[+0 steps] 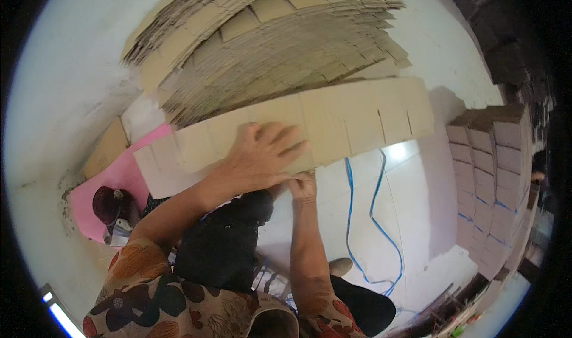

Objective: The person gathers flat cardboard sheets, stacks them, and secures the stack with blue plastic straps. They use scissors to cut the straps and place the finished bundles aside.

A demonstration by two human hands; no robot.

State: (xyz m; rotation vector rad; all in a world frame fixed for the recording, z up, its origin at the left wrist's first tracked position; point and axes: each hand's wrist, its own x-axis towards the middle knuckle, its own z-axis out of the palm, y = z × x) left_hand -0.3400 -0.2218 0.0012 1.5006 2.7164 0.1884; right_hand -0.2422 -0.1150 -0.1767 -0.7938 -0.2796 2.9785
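A long tan cardboard sheet (363,114), slit and creased along its length, lies across in front of me. My left hand (265,150) is open on top of it, with the fingers spread over the board. At the sheet's near edge, just below the left hand, my right hand (302,186) is closed on the cardboard; some of its fingers are hidden. Beyond the sheet rises a big stack of similar flat cardboard pieces (286,58), with their layered edges showing.
A loop of blue strap (372,213) lies on the white tiled floor (417,183). On the right stand tied cardboard bundles (482,177). A pink sheet (89,204) with a dark rounded object (107,202) is at the left, near the wall (47,129).
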